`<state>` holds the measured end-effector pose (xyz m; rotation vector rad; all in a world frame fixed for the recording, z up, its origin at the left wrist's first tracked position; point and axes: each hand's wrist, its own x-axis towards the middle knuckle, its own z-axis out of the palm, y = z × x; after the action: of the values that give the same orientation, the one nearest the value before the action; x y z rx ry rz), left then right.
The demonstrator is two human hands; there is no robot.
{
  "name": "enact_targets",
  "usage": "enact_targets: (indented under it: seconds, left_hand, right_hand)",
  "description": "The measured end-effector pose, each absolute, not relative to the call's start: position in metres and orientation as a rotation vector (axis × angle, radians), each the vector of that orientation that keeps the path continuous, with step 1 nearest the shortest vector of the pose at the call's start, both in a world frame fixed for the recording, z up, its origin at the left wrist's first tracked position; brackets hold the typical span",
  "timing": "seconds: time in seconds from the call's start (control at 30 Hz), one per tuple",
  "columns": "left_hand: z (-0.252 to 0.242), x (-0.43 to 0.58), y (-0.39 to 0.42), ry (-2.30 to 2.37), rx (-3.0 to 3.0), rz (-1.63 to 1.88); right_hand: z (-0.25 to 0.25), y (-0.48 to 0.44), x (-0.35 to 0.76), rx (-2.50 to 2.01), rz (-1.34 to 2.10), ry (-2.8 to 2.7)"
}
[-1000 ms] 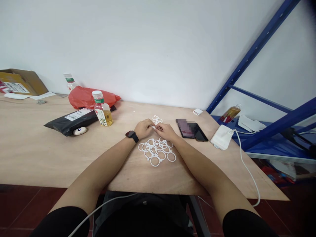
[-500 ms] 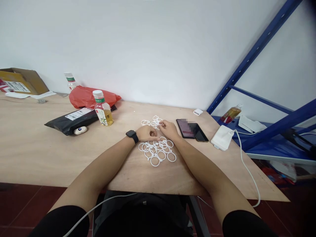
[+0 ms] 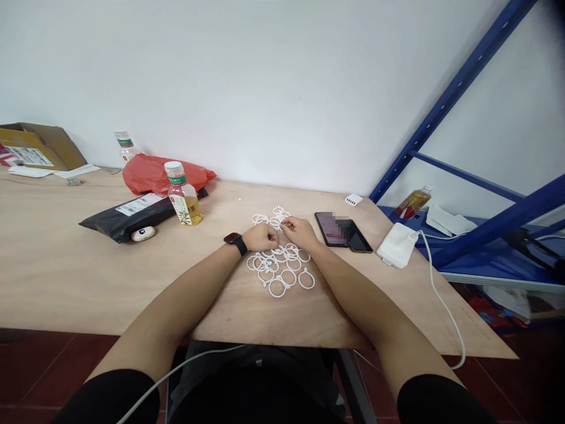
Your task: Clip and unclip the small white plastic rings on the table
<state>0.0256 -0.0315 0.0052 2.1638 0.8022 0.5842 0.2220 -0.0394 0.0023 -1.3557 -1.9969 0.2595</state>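
White plastic rings (image 3: 288, 278), each with a small knob or eyelet, lie in a loose, overlapping pile on the wooden table, nearer to me than my hands. A smaller group of the same white rings (image 3: 260, 219) lies just beyond my fingers. My left hand (image 3: 261, 237), a dark watch on its wrist, is curled closed between the two groups. Beside it, my right hand (image 3: 300, 232) has thumb and fingertips pinched together at the edge of the far group. What either hand holds is too small or hidden to make out.
Two phones (image 3: 332, 228) and a white power bank (image 3: 398, 245) with a cable lie to the right. On the left are a tea bottle (image 3: 184, 197), a black parcel (image 3: 112, 221), a small pale case (image 3: 143, 234) and a red bag (image 3: 154, 172). A blue rack (image 3: 468, 176) stands at right.
My left thumb and fingers have drawn in, and the fingers are more tightly curled. My right hand has shifted slightly left, closer to the left one. The ring groups look nearly the same.
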Motion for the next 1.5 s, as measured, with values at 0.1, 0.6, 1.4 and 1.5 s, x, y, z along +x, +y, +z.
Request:
enact_targets:
  seconds: [0.1, 0.6, 1.4, 1.5]
  left_hand:
    - [0.0, 0.027, -0.026, 0.813, 2.022, 0.726]
    - [-0.003, 0.029, -0.02, 0.905, 1.628, 0.954]
    - [0.007, 0.026, -0.033, 0.941, 2.328, 1.132]
    - [0.008, 0.026, -0.033, 0.92, 2.337, 1.143]
  right_hand:
    - [0.0, -0.039, 0.222, -1.305, 0.301, -2.03]
    - [0.011, -0.05, 0.219, -0.93, -0.068, -2.233]
    - [0.004, -0.04, 0.226, -1.24, 0.25, -2.182]
    - [0.006, -0.041, 0.225, -1.24, 0.275, -2.199]
